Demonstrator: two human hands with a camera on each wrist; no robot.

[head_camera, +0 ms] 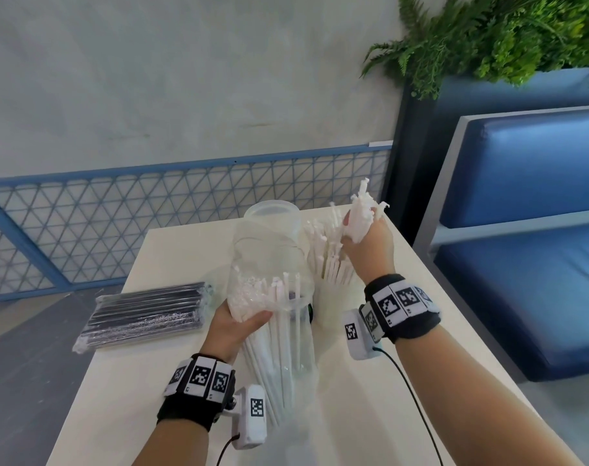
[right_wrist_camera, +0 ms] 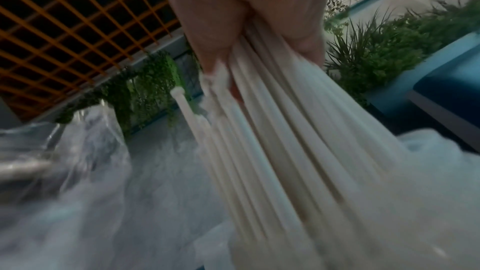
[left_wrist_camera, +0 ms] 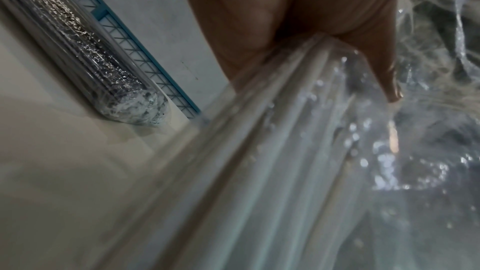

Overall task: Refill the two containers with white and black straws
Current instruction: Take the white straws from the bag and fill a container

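An opened clear plastic bag [head_camera: 286,348] of white straws [head_camera: 273,364] stands tilted at mid-table, and my left hand [head_camera: 239,322] grips it near its top. The left wrist view shows those fingers [left_wrist_camera: 298,17] curled on the bag [left_wrist_camera: 285,151]. My right hand [head_camera: 367,237] grips a bundle of white straws [head_camera: 362,210], held just above a translucent container [head_camera: 330,280] that has white straws standing in it. In the right wrist view the bundle [right_wrist_camera: 285,141] runs down from my fist [right_wrist_camera: 233,7]. A second clear container [head_camera: 273,213] stands behind the bag. A sealed pack of black straws [head_camera: 145,314] lies at the left.
The cream table [head_camera: 370,415] ends close behind the containers. A blue bench seat [head_camera: 521,230] runs along its right side, with plants [head_camera: 505,35] above. A blue mesh railing [head_camera: 152,223] stands beyond the far edge. The black pack [left_wrist_camera: 78,48] lies near the left edge.
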